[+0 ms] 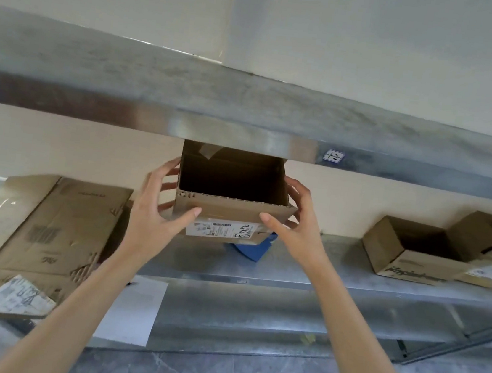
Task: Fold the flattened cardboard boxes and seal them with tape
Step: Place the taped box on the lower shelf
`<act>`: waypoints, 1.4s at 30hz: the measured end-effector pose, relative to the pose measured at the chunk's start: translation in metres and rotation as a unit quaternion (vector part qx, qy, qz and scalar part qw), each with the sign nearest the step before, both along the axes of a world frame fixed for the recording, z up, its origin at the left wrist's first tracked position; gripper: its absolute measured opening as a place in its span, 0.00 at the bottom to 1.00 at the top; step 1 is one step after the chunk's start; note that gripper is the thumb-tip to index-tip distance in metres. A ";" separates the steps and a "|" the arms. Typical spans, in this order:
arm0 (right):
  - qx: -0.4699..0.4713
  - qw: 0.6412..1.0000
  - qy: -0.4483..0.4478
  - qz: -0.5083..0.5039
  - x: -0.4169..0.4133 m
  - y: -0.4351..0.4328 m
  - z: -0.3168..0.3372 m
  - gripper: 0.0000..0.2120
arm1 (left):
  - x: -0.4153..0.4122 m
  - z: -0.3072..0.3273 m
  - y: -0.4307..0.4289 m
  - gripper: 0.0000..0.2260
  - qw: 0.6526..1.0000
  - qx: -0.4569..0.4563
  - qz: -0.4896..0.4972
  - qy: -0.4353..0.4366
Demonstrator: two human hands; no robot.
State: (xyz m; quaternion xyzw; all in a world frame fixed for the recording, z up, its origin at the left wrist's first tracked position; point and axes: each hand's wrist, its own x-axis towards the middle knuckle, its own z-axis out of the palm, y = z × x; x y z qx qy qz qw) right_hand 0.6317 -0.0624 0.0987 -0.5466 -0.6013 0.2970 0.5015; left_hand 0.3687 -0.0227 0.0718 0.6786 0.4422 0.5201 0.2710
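Wide view first: the grey metal upper shelf (248, 106) runs right across the top, and the grey metal lower shelf (306, 268) beneath it carries the work. On the left lies a large flattened brown cardboard sheet (57, 225), not yet folded, so that one is waiting. Far right, a group of open brown cardboard boxes (410, 253) sits on the lower shelf, squared up with their tops open.

Centre stage is the small open brown cardboard box (229, 210), held just above the lower shelf and tucked under the lip of the upper one. Its walls are up and its mouth gapes toward us, with no top flaps folded over. The left hand (158, 206) clasps its left side, fingers (171, 177) wrapped round the wall and thumb on the front. The right hand (296, 223) mirrors that on the right side.

Smaller bits: a white sheet of paper (133, 309) hangs off the shelf front, a white shipping label (221, 228) is on the box, and a blue object (253, 246) peeks out below.

My read is that the forming is done here and the sealing isn't. No tape roll is in sight.
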 end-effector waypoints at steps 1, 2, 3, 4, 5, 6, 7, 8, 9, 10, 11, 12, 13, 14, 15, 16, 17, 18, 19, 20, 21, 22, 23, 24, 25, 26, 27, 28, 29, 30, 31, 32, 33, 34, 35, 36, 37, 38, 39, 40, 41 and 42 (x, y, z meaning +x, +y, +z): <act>-0.001 1.000 0.004 -0.008 0.011 -0.004 0.002 0.35 | 0.011 0.001 0.001 0.38 1.000 -0.002 -0.009 0.002; -0.003 1.000 0.008 -0.017 0.024 -0.008 0.003 0.35 | 0.025 0.003 0.003 0.38 1.000 -0.005 -0.019 0.003; -0.004 1.000 0.011 -0.027 0.040 -0.012 0.004 0.35 | 0.042 0.004 0.004 0.38 0.999 -0.006 -0.032 0.003; -0.005 0.999 0.014 -0.035 0.056 -0.016 0.005 0.34 | 0.060 0.005 0.005 0.38 0.999 -0.005 -0.045 0.002; -0.007 0.999 0.017 -0.045 0.072 -0.020 0.006 0.34 | 0.077 0.006 0.006 0.38 0.998 -0.005 -0.059 -0.001; -0.008 0.998 0.021 -0.054 0.089 -0.024 0.006 0.34 | 0.095 0.006 0.007 0.38 0.997 -0.004 -0.075 -0.008; -0.010 0.998 0.024 -0.061 0.107 -0.028 0.006 0.34 | 0.113 0.005 0.009 0.38 0.996 -0.003 -0.088 -0.014; -0.012 0.997 0.024 -0.068 0.125 -0.031 0.005 0.35 | 0.131 0.004 0.010 0.38 0.995 -0.001 -0.099 -0.016; -0.015 0.997 0.022 -0.074 0.142 -0.034 0.005 0.35 | 0.149 0.002 0.011 0.37 0.994 0.001 -0.106 -0.014; -0.021 0.996 0.018 -0.079 0.159 -0.036 0.004 0.35 | 0.166 -0.001 0.012 0.37 0.994 -0.001 -0.109 -0.011; -0.028 0.996 0.013 -0.084 0.176 -0.037 0.002 0.36 | 0.183 -0.005 0.012 0.37 0.994 -0.005 -0.110 -0.010; -0.037 0.995 0.003 -0.088 0.193 -0.038 0.000 0.36 | 0.200 -0.009 0.012 0.37 0.994 -0.010 -0.111 -0.013; -0.044 0.995 -0.012 -0.091 0.209 -0.038 -0.002 0.35 | 0.216 -0.014 0.011 0.37 0.994 -0.015 -0.111 -0.018; -0.052 0.994 -0.026 -0.093 0.224 -0.038 -0.004 0.35 | 0.231 -0.019 0.010 0.36 0.994 -0.019 -0.109 -0.020; -0.063 0.993 -0.035 -0.092 0.239 -0.037 -0.008 0.35 | 0.245 -0.025 0.009 0.36 0.994 -0.023 -0.107 -0.021; -0.074 0.993 -0.039 -0.089 0.252 -0.036 -0.012 0.35 | 0.259 -0.031 0.008 0.37 0.994 -0.029 -0.104 -0.022; -0.083 0.992 -0.043 -0.086 0.265 -0.034 -0.016 0.35 | 0.271 -0.036 0.007 0.36 0.994 -0.037 -0.100 -0.023; -0.090 0.991 -0.046 -0.082 0.276 -0.032 -0.020 0.35 | 0.281 -0.042 0.006 0.36 0.994 -0.046 -0.095 -0.025; -0.097 0.991 -0.051 -0.076 0.286 -0.028 -0.024 0.35 | 0.290 -0.048 0.007 0.36 0.994 -0.056 -0.090 -0.025; -0.103 0.991 -0.057 -0.070 0.294 -0.025 -0.028 0.35 | 0.297 -0.053 0.007 0.36 0.994 -0.065 -0.084 -0.024; -0.108 0.990 -0.063 -0.066 0.301 -0.022 -0.032 0.35 | 0.303 -0.058 0.008 0.37 0.994 -0.072 -0.078 -0.021; -0.111 0.990 -0.067 -0.063 0.307 -0.018 -0.036 0.36 | 0.308 -0.062 0.008 0.37 0.994 -0.079 -0.073 -0.018; -0.114 0.989 -0.069 -0.058 0.313 -0.015 -0.040 0.36 | 0.312 -0.065 0.008 0.36 0.994 -0.086 -0.066 -0.014; -0.117 0.989 -0.070 -0.051 0.318 -0.011 -0.044 0.36 | 0.317 -0.069 0.009 0.36 0.994 -0.093 -0.059 -0.012; -0.119 0.989 -0.073 -0.046 0.321 -0.009 -0.048 0.36 | 0.319 -0.071 0.008 0.36 0.994 -0.098 -0.056 -0.011; -0.120 0.989 -0.074 -0.042 0.324 -0.006 -0.051 0.35 | 0.321 -0.073 0.009 0.36 0.993 -0.102 -0.054 -0.010; -0.121 0.989 -0.074 -0.039 0.327 -0.004 -0.054 0.35 | 0.323 -0.075 0.010 0.36 0.993 -0.105 -0.054 -0.010; -0.122 0.989 -0.072 -0.039 0.330 -0.002 -0.057 0.35 | 0.325 -0.076 0.011 0.36 0.993 -0.107 -0.056 -0.011; -0.123 0.989 -0.073 -0.041 0.333 -0.001 -0.059 0.35 | 0.327 -0.076 0.013 0.36 0.992 -0.109 -0.059 -0.011; -0.124 0.988 -0.074 -0.044 0.336 0.000 -0.061 0.35 | 0.328 -0.076 0.015 0.36 0.992 -0.109 -0.061 -0.009; -0.126 0.988 -0.078 -0.047 0.339 0.000 -0.062 0.36 | 0.330 -0.076 0.016 0.36 0.992 -0.109 -0.063 -0.005; -0.128 0.987 -0.081 -0.048 0.342 0.000 -0.062 0.36 | 0.332 -0.077 0.017 0.36 0.992 -0.109 -0.063 -0.001; -0.131 0.987 -0.084 -0.048 0.344 0.000 -0.063 0.36 | 0.334 -0.078 0.016 0.36 0.992 -0.106 -0.063 0.001; -0.133 0.986 -0.087 -0.046 0.346 -0.001 -0.062 0.36 | 0.335 -0.079 0.016 0.36 0.993 -0.103 -0.063 0.003; -0.133 0.986 -0.089 -0.045 0.348 -0.003 -0.061 0.35 | 0.336 -0.080 0.015 0.36 0.993 -0.099 -0.063 0.007; -0.132 0.986 -0.091 -0.044 0.350 -0.004 -0.059 0.34 | 0.336 -0.080 0.014 0.36 0.993 -0.096 -0.063 0.012; -0.130 0.986 -0.092 -0.044 0.351 -0.005 -0.056 0.33 | 0.336 -0.079 0.013 0.36 0.993 -0.096 -0.064 0.021; -0.129 0.986 -0.094 -0.046 0.351 -0.005 -0.052 0.31 | 0.334 -0.078 0.013 0.36 0.992 -0.101 -0.062 0.033; -0.128 0.986 -0.098 -0.049 0.350 -0.005 -0.048 0.29 | 0.331 -0.076 0.013 0.36 0.991 -0.108 -0.057 0.050; -0.126 0.985 -0.103 -0.053 0.349 -0.005 -0.044 0.27 | 0.328 -0.074 0.013 0.36 0.990 -0.113 -0.052 0.072; -0.121 0.985 -0.111 -0.058 0.346 -0.006 -0.039 0.26 | 0.324 -0.072 0.012 0.35 0.988 -0.111 -0.048 0.097; -0.115 0.984 -0.123 -0.062 0.343 -0.006 -0.035 0.24 | 0.320 -0.069 0.012 0.35 0.986 -0.103 -0.047 0.123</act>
